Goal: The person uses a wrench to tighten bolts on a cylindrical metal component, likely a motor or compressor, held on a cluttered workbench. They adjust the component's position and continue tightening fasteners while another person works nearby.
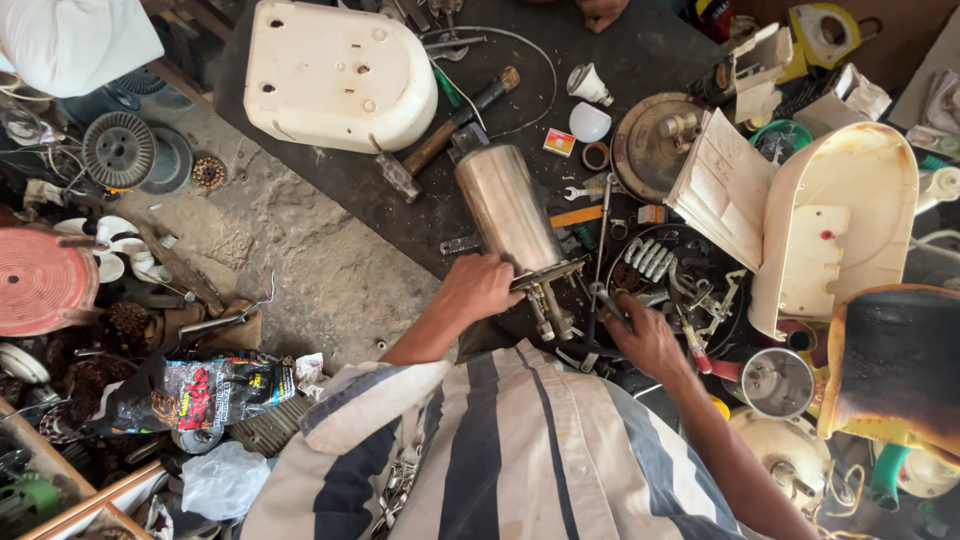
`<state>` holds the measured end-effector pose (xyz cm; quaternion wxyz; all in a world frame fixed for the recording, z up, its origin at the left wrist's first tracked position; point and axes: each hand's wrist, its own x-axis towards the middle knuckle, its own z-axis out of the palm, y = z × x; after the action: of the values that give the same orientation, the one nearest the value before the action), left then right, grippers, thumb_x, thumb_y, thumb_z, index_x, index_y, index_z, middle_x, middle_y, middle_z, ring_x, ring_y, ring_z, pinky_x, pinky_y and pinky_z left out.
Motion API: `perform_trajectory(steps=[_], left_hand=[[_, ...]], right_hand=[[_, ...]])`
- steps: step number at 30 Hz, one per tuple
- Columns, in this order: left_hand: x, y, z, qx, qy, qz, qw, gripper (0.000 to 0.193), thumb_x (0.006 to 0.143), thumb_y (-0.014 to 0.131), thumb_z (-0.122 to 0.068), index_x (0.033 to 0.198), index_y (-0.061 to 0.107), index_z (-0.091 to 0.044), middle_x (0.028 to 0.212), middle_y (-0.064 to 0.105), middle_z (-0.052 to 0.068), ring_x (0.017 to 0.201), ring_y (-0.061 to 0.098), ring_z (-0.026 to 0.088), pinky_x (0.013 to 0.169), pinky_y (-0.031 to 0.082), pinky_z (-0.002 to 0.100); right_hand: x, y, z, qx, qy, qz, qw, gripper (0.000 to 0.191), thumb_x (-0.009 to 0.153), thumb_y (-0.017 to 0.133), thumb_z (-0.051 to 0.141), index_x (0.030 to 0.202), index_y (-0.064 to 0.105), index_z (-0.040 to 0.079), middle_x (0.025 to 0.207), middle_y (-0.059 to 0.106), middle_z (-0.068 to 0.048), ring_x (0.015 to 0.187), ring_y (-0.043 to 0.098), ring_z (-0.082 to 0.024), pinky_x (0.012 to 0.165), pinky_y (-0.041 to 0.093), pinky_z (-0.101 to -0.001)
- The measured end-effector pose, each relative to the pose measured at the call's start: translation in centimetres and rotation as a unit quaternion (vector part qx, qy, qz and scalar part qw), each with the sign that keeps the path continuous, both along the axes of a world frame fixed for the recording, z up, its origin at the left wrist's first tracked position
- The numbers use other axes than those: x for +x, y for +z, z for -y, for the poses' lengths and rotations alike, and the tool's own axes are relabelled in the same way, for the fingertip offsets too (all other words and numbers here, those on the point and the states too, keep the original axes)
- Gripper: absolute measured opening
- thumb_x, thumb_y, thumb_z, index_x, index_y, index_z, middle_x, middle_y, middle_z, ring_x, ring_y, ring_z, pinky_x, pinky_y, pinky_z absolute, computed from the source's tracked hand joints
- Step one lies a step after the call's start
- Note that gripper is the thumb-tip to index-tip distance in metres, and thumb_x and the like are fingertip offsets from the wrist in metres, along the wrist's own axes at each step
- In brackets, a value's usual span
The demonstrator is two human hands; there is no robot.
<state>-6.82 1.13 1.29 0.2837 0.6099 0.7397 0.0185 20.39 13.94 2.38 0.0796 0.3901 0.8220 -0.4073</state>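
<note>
A shiny metal cylinder [505,205] lies on the dark workbench [330,180], its near end fitted with a flange and heating rods [548,305]. My left hand [478,285] grips that near end by the flange. My right hand [645,335] sits to the right of the rods, closed around a thin metal tool [598,270] that points up and away from me. My striped shirt fills the bottom of the view.
A white plastic casing [335,70] and a hammer [440,140] lie at the bench's far side. Another white casing [835,225], a paper sheet [725,185], a round metal base [650,140], springs and small parts crowd the right. Coils and scrap cover the floor at left.
</note>
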Motion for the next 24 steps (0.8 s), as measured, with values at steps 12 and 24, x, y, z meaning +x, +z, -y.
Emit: perform_trajectory(steps=[12, 24], left_hand=[[-2.4, 0.8, 1.2, -0.023, 0.048, 0.081, 0.995, 0.046, 0.086, 0.066, -0.044, 0.088, 0.074, 0.001, 0.082, 0.068, 0.021, 0.082, 0.068, 0.036, 0.074, 0.055, 0.049], [-1.7, 2.5, -0.4, 0.132, 0.116, 0.086, 0.981, 0.022, 0.093, 0.060, -0.021, 0.097, 0.075, -0.006, 0.091, 0.072, 0.016, 0.084, 0.070, 0.035, 0.074, 0.055, 0.050]], right_hand=[[-2.6, -7.8, 2.8, -0.374, -0.129, -0.133, 0.909, 0.048, 0.083, 0.083, 0.016, 0.124, 0.061, 0.002, 0.103, 0.076, -0.008, 0.085, 0.066, -0.013, 0.074, 0.052, -0.0291], [-3.8, -1.6, -2.6, -0.069, 0.060, 0.106, 0.990, 0.048, 0.084, 0.079, 0.039, 0.128, 0.073, 0.021, 0.097, 0.079, -0.005, 0.073, 0.070, -0.018, 0.071, 0.057, -0.0395]])
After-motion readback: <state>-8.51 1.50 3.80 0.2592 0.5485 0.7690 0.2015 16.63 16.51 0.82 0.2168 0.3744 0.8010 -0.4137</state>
